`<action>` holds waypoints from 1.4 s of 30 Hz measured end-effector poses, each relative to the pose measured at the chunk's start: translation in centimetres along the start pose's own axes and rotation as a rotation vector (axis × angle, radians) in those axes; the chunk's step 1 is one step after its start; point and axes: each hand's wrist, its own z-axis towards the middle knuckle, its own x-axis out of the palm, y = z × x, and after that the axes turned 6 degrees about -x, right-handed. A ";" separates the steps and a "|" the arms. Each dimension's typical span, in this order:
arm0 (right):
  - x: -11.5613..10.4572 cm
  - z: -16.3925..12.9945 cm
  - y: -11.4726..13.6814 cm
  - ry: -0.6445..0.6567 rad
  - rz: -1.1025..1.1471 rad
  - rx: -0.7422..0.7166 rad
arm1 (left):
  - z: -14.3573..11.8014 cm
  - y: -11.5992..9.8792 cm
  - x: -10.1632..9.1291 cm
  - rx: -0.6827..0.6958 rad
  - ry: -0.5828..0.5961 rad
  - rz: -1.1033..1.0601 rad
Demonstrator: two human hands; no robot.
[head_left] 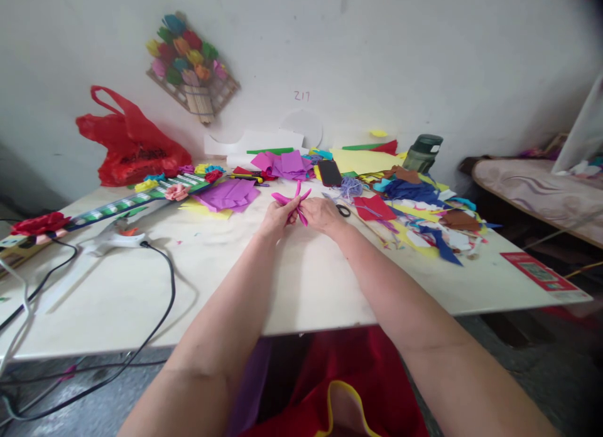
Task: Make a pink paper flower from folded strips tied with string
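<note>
Over the middle of the white table [226, 286], my left hand [281, 216] and my right hand [323, 215] meet around a magenta piece with several narrow points [303, 198], perhaps folded paper or felt. The fingers of both hands are closed on it, and its points stick out between them. Just beyond lie a black phone [330, 172] and a ball of lilac yarn [351, 187]. Scissors with black handles [343, 210] rest to the right of my right hand. Left of my hands is a stack of purple sheets [230, 194].
A white hot glue gun [117, 239] with a black cable lies at left, near a board with paper flowers [176, 192]. A red plastic bag [129, 148] stands behind. Coloured scraps [414, 192] cover the right side, with a green bottle [423, 153] at the back.
</note>
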 end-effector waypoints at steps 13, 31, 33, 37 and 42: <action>0.5 0.2 1.1 -0.108 0.011 0.157 | 0.2 0.1 0.4 0.088 0.020 0.026; 0.1 0.0 1.4 -0.082 -0.030 0.175 | 0.2 0.0 0.1 0.061 0.029 -0.038; 0.1 0.0 1.3 -0.068 -0.061 0.139 | 0.1 0.0 0.1 0.057 0.026 -0.035; 0.2 0.0 1.0 -0.036 -0.066 0.084 | 0.0 0.0 0.1 0.038 -0.011 -0.018; 0.1 0.0 0.8 -0.034 -0.043 0.058 | 0.3 0.3 0.1 0.033 0.003 -0.008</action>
